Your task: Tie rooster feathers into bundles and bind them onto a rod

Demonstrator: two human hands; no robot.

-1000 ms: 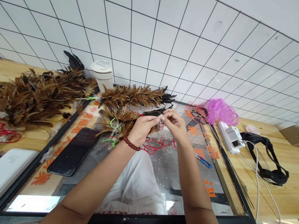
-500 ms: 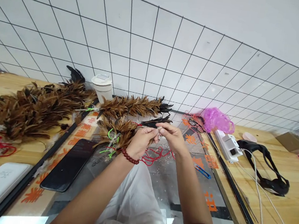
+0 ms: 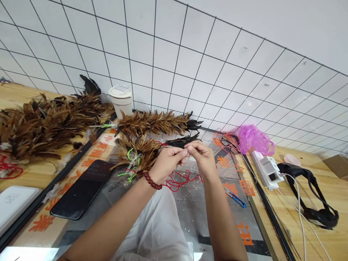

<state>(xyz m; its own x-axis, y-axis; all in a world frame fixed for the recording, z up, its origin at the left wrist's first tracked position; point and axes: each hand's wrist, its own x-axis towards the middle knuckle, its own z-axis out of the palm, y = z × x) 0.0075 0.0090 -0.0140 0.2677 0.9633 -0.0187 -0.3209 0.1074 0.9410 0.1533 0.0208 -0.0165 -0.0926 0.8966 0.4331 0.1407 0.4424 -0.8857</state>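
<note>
My left hand (image 3: 166, 162) and my right hand (image 3: 200, 155) meet above the glass panel (image 3: 183, 215), fingers pinched together on the end of a strand of brown feathers (image 3: 138, 149) that trails off to the left. A red cord (image 3: 181, 180) lies looped on the glass just under both hands. A red bead bracelet sits on my left wrist. What exactly the fingertips pinch is too small to make out beyond the feather ends.
A large heap of brown feathers (image 3: 30, 124) covers the left of the wooden table; another feather strand (image 3: 158, 121) lies by the tiled wall beside a white cup (image 3: 121, 99). A phone (image 3: 84, 187), blue scissors (image 3: 235, 199), pink bag (image 3: 254, 139), power strip (image 3: 266, 169) and black strap (image 3: 314, 192) surround the panel.
Both hands stayed together at the feather end, fingers closing more tightly. The camera tilted up a little, so the scene sits slightly lower than a second ago.
</note>
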